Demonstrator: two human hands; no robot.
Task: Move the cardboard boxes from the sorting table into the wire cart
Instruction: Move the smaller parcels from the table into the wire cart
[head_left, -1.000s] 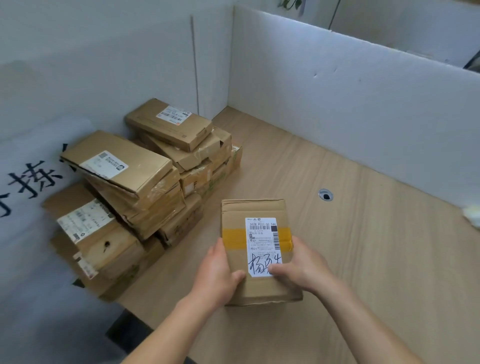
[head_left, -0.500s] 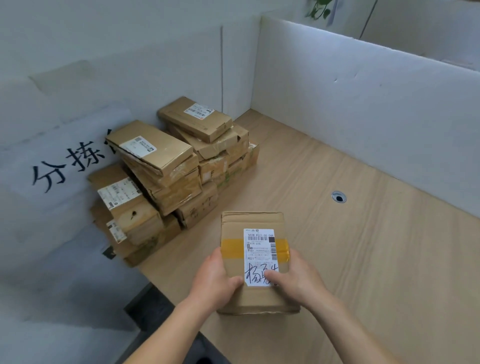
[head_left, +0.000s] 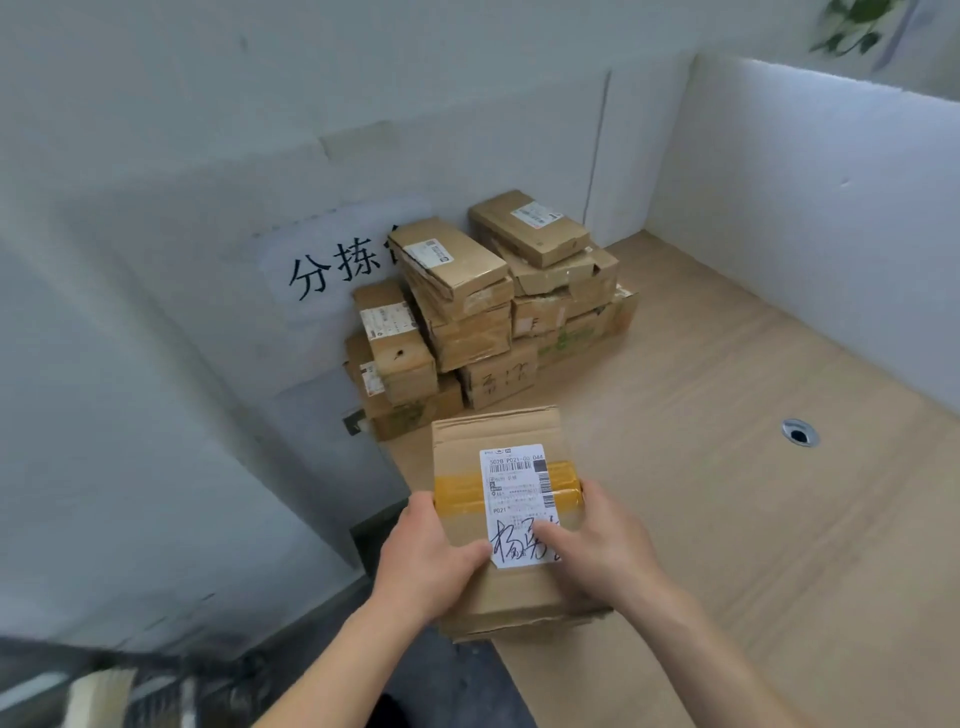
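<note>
A paper sign (head_left: 332, 265) with handwritten characters hangs on the grey wall, left of centre. Just right of it, a pile of cardboard boxes (head_left: 488, 312) is stacked on the table (head_left: 727, 493), against the wall. Low in the middle of the frame, the left hand (head_left: 431, 561) grips the left side of a labelled cardboard box (head_left: 519, 436), thumb on top. The box's near end pokes past the table's edge. The right hand (head_left: 597, 540) grips its right side, thumb lying across the label. Further right, a round cable hole (head_left: 800, 432) sits in the table, with a white partition (head_left: 805, 208) behind it.
</note>
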